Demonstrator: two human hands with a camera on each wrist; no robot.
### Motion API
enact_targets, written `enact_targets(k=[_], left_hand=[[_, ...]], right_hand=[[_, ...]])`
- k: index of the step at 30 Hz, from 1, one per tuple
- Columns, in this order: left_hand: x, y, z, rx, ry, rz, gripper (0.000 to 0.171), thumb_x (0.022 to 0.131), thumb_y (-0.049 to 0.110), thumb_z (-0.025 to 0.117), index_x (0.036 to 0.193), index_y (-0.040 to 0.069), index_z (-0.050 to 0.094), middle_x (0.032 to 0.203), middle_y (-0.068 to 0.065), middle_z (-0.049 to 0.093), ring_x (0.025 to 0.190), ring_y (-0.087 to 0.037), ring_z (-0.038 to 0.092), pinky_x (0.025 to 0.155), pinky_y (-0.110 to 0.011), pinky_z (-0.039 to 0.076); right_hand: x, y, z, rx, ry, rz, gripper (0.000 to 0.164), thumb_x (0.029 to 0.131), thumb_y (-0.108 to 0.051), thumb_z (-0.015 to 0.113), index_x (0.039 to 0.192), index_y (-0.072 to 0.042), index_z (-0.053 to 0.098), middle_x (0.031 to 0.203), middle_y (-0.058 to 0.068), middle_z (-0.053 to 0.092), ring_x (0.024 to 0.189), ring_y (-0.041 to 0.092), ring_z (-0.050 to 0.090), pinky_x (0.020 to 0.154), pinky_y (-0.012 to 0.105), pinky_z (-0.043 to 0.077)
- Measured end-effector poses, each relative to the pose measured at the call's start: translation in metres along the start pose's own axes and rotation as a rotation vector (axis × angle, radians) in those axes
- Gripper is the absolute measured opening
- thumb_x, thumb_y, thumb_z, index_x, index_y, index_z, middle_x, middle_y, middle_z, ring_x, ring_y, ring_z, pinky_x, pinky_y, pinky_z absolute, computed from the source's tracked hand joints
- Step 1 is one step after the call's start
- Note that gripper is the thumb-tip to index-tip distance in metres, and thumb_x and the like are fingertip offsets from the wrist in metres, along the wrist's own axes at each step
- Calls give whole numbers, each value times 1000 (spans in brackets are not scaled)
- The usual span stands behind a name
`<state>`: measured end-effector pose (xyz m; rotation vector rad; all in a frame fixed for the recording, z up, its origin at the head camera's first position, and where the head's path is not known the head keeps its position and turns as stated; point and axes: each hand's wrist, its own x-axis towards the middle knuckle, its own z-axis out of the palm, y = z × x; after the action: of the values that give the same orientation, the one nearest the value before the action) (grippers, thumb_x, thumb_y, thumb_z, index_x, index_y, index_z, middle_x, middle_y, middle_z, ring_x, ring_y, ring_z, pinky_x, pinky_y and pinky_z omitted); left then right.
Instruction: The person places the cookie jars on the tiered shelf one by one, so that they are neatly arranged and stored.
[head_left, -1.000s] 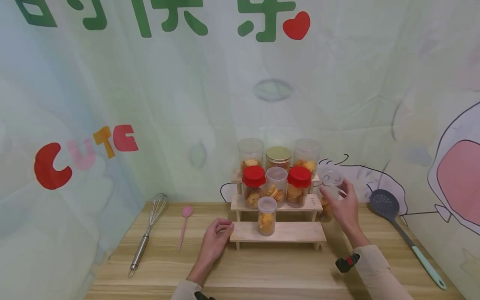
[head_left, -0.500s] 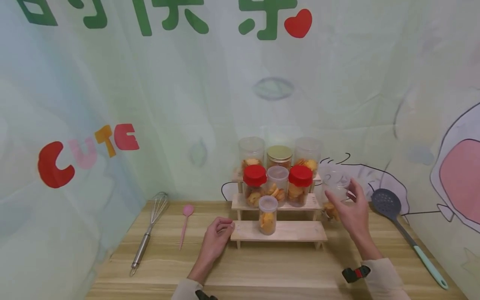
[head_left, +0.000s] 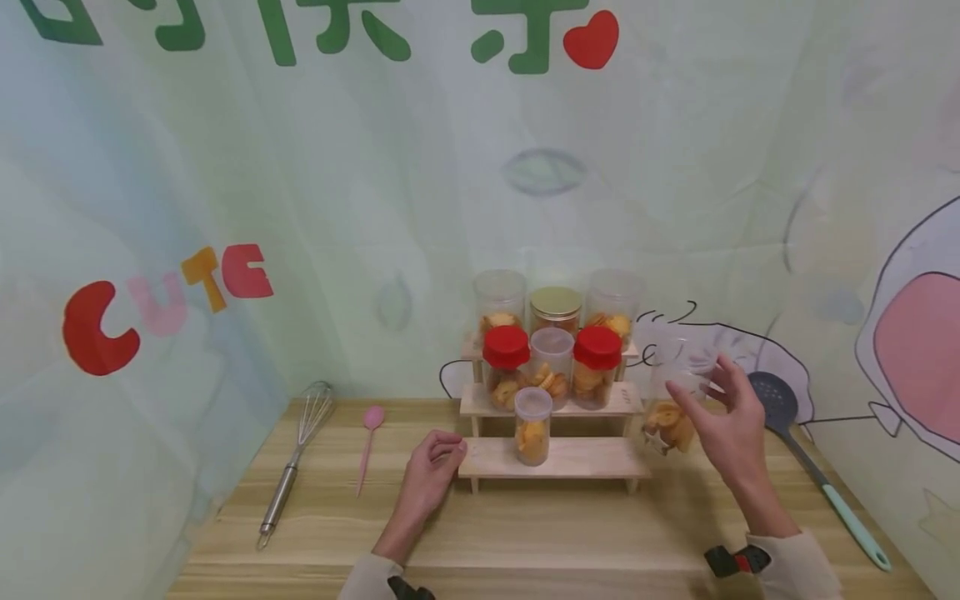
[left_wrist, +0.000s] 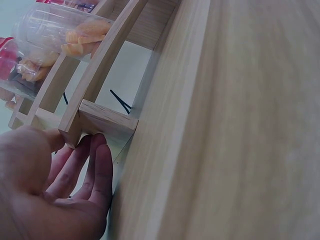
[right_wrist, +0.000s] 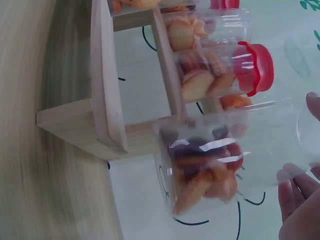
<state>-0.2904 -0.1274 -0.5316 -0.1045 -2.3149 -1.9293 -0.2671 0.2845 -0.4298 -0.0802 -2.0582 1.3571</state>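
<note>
My right hand holds a clear plastic jar of cookies by its upper part, thumb on one side and fingers on the other. The jar hangs upright just right of a three-step wooden display stand. In the right wrist view the jar's cookie-filled bottom overlaps the stand's end. At the front step's left end, my left hand pinches the board's corner; the left wrist view shows its fingers bent under the edge. One small clear jar of orange snacks stands alone on that step.
Two red-lidded jars flank a clear jar on the middle step. A gold-lidded jar stands between two clear jars on top. A whisk and pink spoon lie left, a slotted skimmer right.
My right hand has drawn the cookie jar rightward and toward me, out from beside the stand. My left hand has stayed at the front step's corner.
</note>
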Motion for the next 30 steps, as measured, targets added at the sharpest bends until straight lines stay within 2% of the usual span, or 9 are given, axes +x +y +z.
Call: enact_targets(k=[5, 13, 19, 26, 30], left_hand=[[0, 0, -1, -1, 3, -4, 24, 106, 16, 72, 122, -2, 68, 122, -22, 77, 115, -27, 75, 85, -17, 57], [-2, 2, -1, 9, -11, -6, 29, 106, 20, 71, 125, -1, 67, 125, -21, 76, 118, -31, 74, 86, -17, 57], [-1, 3, 0, 5, -10, -3, 28, 106, 19, 72, 124, -1, 67, 123, -21, 77, 116, -29, 74, 86, -18, 57], [-1, 2, 0, -1, -4, -17, 27, 106, 20, 72, 123, 0, 68, 122, -21, 78, 113, -27, 76, 83, -18, 57], [-1, 2, -1, -8, -12, -14, 28, 106, 21, 73, 124, 0, 68, 122, -21, 77, 114, -28, 75, 83, -18, 57]], right_hand=[[-9, -14, 3, 60, -78, -22, 70, 96, -17, 85, 157, -16, 51, 129, -7, 70, 113, 0, 65, 98, 8, 49], [-26, -25, 24, 96, -166, -55, 72, 96, -14, 84, 158, -10, 47, 146, 17, 68, 115, -2, 64, 98, 5, 48], [-34, -26, 40, 117, -209, -58, 71, 95, -16, 86, 155, -10, 47, 149, 17, 67, 117, -5, 62, 101, 6, 48], [-39, -25, 58, 170, -223, -77, 69, 92, -11, 88, 152, -9, 53, 144, 16, 70, 114, 0, 66, 102, 11, 51], [-44, -25, 68, 167, -231, -94, 71, 91, -12, 89, 152, -10, 54, 143, 13, 69, 120, 0, 65, 102, 13, 52]])
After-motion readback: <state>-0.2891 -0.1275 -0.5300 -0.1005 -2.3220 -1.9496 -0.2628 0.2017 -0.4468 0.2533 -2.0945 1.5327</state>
